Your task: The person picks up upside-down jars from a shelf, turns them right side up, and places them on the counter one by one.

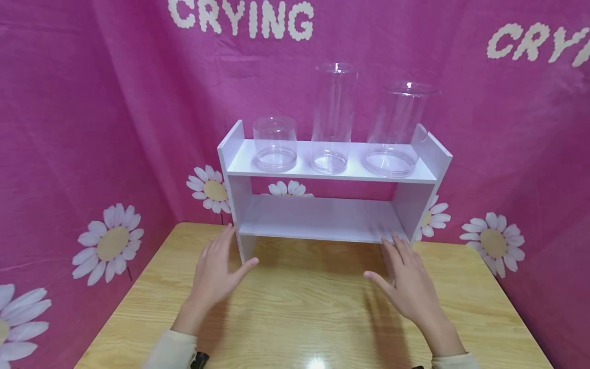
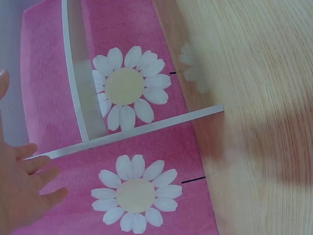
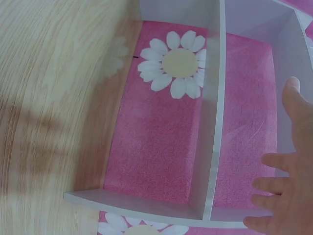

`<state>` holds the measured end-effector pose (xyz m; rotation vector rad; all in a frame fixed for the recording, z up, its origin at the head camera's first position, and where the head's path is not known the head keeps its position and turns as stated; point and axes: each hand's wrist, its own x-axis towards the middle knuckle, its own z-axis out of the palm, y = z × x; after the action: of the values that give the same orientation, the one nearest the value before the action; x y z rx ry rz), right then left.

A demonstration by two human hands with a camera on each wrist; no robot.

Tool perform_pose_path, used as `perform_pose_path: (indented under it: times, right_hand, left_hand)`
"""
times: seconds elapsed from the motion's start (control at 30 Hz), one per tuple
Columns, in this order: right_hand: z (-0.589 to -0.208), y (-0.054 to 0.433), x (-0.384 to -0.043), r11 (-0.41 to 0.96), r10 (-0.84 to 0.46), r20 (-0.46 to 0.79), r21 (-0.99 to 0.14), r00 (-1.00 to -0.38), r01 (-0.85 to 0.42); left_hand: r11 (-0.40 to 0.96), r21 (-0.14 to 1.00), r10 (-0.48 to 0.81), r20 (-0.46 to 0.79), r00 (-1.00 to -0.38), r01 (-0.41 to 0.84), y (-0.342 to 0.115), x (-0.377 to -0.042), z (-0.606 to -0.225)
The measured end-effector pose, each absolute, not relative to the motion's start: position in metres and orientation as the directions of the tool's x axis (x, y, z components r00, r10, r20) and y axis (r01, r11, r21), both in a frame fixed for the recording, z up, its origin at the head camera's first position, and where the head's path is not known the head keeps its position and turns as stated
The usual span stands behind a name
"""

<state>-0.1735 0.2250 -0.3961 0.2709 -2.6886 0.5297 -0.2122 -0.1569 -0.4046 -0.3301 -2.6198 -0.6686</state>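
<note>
Head view shows my pale sleeves (image 1: 171,351) nearest, a black band (image 1: 199,360) at the left cuff. Just past them, my hands are both open, fingers extended and thumbs spread inward. My left hand (image 1: 213,274) is by the left end of the shelf (image 1: 318,218), and my right hand (image 1: 407,287) is by its right end; I cannot tell whether either touches it. Both wrist views show the fingers apart, near the shelf's edges. Under my hands lies the wood-grained surface (image 1: 295,307).

The white shelf stands upright toward the far side of the surface, with a lower board and an upper board between two side panels. On the upper board are three clear jars, set apart: a short one (image 1: 275,143) on the left, a tall one (image 1: 334,115) in the middle and a wide-rimmed one (image 1: 398,118) on the right. Behind everything hangs a pink cloth (image 1: 138,102) with white daisies (image 1: 112,243) and pale letters (image 1: 241,19) reading "CRYING".
</note>
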Motion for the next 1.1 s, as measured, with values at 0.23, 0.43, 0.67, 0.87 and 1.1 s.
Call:
perform_pose_path:
  times: [0.23,0.43,0.67,0.87,1.1]
  right_hand:
    - [-0.394,0.23,-0.171,0.907,-0.141,0.458,-0.295,-0.878,-0.3]
    - [-0.393,0.235,-0.172,0.9,-0.152,0.485,-0.292,-0.861,-0.323]
    - [-0.387,0.237,-0.173,0.895,-0.176,0.49,-0.281,-0.854,-0.346]
    - [-0.384,0.238,-0.17,0.889,-0.193,0.508,-0.271,-0.839,-0.369]
    - [-0.383,0.239,-0.164,0.884,-0.203,0.485,-0.283,-0.851,-0.372]
  left_hand:
    - [0.819,0.488,0.088,0.414,-0.906,0.303,-0.16,-0.214,-0.404]
    - [0.748,0.595,0.033,0.408,-0.912,0.293,-0.164,-0.221,-0.403]
    - [0.52,0.779,-0.063,0.443,-0.894,0.349,-0.17,-0.236,-0.399]
    - [0.333,0.902,-0.092,0.319,-0.943,0.273,-0.177,-0.248,-0.395]
    - [0.249,0.941,-0.069,0.252,-0.965,0.228,-0.183,-0.258,-0.395]
